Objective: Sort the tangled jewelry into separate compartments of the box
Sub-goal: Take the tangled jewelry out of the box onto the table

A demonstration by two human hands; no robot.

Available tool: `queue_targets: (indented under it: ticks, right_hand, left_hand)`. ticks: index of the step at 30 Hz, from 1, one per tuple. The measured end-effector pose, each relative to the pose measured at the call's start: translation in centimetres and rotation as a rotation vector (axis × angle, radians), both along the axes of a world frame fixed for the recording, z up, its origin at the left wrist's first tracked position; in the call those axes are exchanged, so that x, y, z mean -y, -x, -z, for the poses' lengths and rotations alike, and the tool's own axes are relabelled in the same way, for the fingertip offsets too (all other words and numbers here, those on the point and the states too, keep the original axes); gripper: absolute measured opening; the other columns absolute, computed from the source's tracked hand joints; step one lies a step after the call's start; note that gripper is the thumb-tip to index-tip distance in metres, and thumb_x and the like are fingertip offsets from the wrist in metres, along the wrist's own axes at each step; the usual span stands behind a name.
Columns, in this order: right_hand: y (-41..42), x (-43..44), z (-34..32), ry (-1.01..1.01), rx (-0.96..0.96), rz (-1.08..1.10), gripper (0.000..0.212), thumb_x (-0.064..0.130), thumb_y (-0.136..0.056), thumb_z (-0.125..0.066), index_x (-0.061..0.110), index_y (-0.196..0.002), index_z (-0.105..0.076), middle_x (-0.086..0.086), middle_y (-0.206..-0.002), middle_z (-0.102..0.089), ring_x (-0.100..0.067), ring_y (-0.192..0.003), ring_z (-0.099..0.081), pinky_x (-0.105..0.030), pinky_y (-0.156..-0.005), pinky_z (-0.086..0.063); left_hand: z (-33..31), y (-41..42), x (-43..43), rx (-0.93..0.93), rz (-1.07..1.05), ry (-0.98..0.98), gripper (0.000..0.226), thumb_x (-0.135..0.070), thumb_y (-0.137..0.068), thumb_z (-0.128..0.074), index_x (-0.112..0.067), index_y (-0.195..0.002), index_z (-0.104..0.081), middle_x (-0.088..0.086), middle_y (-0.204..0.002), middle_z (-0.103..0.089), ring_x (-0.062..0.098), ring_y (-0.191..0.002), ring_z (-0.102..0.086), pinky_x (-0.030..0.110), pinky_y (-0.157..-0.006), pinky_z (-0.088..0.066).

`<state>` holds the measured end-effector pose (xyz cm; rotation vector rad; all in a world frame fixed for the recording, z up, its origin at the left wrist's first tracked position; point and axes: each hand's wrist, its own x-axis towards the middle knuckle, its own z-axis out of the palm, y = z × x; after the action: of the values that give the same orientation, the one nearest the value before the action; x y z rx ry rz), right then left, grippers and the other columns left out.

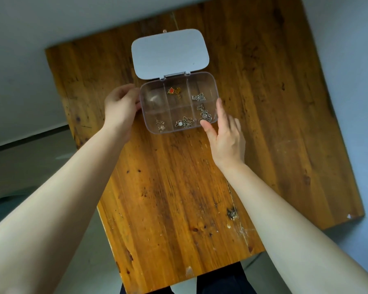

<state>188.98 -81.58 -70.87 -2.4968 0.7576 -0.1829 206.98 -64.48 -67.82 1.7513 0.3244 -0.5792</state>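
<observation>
— Six compartments in the clear box (180, 130), two rows of three, and it sits on the wooden table (179, 187) with its pale lid (170, 53) swung open and lying flat on the far side.

— What's in them?

— Five hold jewelry. Far row: the left compartment looks empty, the middle one has a gold chain with a red heart pendant (173, 91), the right one a small silver piece (199, 97). Near row: a little silver tangle (160, 126) on the left, a silver chain with a pale stone (184, 122) in the middle, a silver chain (205, 114) on the right.

— And the hands?

— The left hand (120, 107) is at the box's left end, fingers curled against the wall; whether they actually pinch it I cannot tell. The right hand (226, 134) is at the near right corner, fingers spread and loose — the thumb tip lies at the rim of the near right compartment, the forefinger reaches up along the right wall. It grips nothing.

— Anything loose on the table?

— No jewelry that I can make out, only scuffs and dark stains in the wood. Both forearms are bare.
</observation>
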Motion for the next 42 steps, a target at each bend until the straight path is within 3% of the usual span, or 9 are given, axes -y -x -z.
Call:
queue_targets:
  ticks: [6,10,14,17,21,24,32,36,42]
  right_hand:
    - [-1.1,-0.1,-0.3,-0.024,-0.015,0.024,0.066,0.055,-0.099,-0.048,0.019,-0.153,-0.037,-0.012,-0.142,-0.056,-0.033,-0.128,-0.053,-0.036,-0.099,-0.041]
    - [-2.7,0.6,-1.7,0.098,0.055,0.000,0.047,0.044,-0.093,-0.062,0.017,-0.132,-0.060,-0.009,-0.137,-0.053,-0.025,-0.123,-0.050,-0.040,-0.099,-0.046]
    - [-6.1,0.9,-3.7,0.143,0.071,-0.285,0.029,0.025,-0.094,-0.060,0.013,-0.119,-0.069,-0.006,-0.115,-0.069,-0.024,-0.108,-0.060,-0.043,-0.088,-0.053]
    - [-7.7,1.0,-4.8,0.024,-0.210,-0.592,0.040,0.033,-0.095,-0.048,0.017,-0.127,-0.065,-0.006,-0.122,-0.067,-0.023,-0.116,-0.059,-0.046,-0.095,-0.052]
    - [-8.3,0.6,-5.3,0.121,-0.422,-0.792,0.055,0.048,-0.084,-0.048,0.018,-0.129,-0.062,-0.007,-0.125,-0.061,-0.026,-0.118,-0.055,-0.045,-0.093,-0.053]
    - [-8.4,0.3,-4.7,0.284,-0.444,-0.909,0.058,0.049,-0.087,-0.062,0.013,-0.131,-0.056,-0.013,-0.131,-0.056,-0.030,-0.118,-0.056,-0.045,-0.088,-0.054]
    - [-9.9,0.4,-3.4,0.215,-0.461,-0.955,0.047,0.055,-0.085,-0.070,0.014,-0.105,-0.056,-0.005,-0.100,-0.055,-0.029,-0.102,-0.059,-0.038,-0.080,-0.047]
    - [-9.4,0.3,-2.8,0.163,-0.405,-0.949,0.045,0.055,-0.085,-0.069,0.021,-0.090,-0.040,-0.005,-0.096,-0.053,-0.026,-0.095,-0.056,-0.035,-0.076,-0.042]
    - [-8.7,0.6,-2.5,0.013,-0.287,-0.861,0.048,0.048,-0.080,-0.078,0.017,-0.079,-0.041,0.001,-0.080,-0.047,-0.018,-0.076,-0.045,-0.030,-0.064,-0.032]
  left_hand:
    - [0.2,2.3,-1.4,0.134,0.136,-0.055,0.027,-0.030,-0.101,-0.058,-0.018,-0.124,-0.065,-0.005,-0.109,-0.073,0.010,-0.095,-0.072,0.025,-0.078,-0.061]
    - [0.6,2.7,-1.6,0.083,0.052,-0.038,0.023,-0.036,-0.098,-0.063,-0.020,-0.113,-0.070,-0.004,-0.104,-0.075,0.015,-0.094,-0.073,0.033,-0.082,-0.061]
    - [0.7,2.7,-1.7,0.089,0.054,-0.033,0.026,-0.036,-0.096,-0.065,-0.016,-0.112,-0.069,-0.003,-0.102,-0.076,0.015,-0.091,-0.074,0.034,-0.081,-0.062]
    - [0.6,2.0,-2.1,0.092,0.090,-0.081,0.033,-0.038,-0.093,-0.069,-0.015,-0.117,-0.067,-0.001,-0.105,-0.074,0.016,-0.094,-0.073,0.034,-0.079,-0.062]
    - [-0.1,2.1,-2.7,0.446,0.302,-0.418,0.030,-0.035,-0.093,-0.067,-0.017,-0.117,-0.064,0.000,-0.112,-0.064,0.012,-0.086,-0.065,0.035,-0.077,-0.059]
    - [-0.8,3.2,-3.0,0.703,0.536,-0.459,0.027,-0.023,-0.089,-0.065,-0.016,-0.115,-0.062,0.005,-0.114,-0.056,0.015,-0.073,-0.058,0.033,-0.067,-0.052]
    - [-0.6,2.9,-2.0,0.641,1.139,-0.624,0.053,-0.025,-0.089,-0.065,-0.010,-0.138,-0.052,0.009,-0.140,-0.046,0.033,-0.099,-0.065,0.043,-0.076,-0.057]
    - [-0.1,3.6,-1.8,0.682,1.162,-0.675,0.039,-0.019,-0.096,-0.058,-0.006,-0.133,-0.055,0.013,-0.135,-0.048,0.037,-0.095,-0.065,0.046,-0.073,-0.058]
    - [0.1,2.6,-0.9,0.622,1.226,-0.773,0.024,-0.026,-0.099,-0.056,-0.011,-0.116,-0.063,0.012,-0.112,-0.063,0.031,-0.089,-0.064,0.038,-0.065,-0.052]
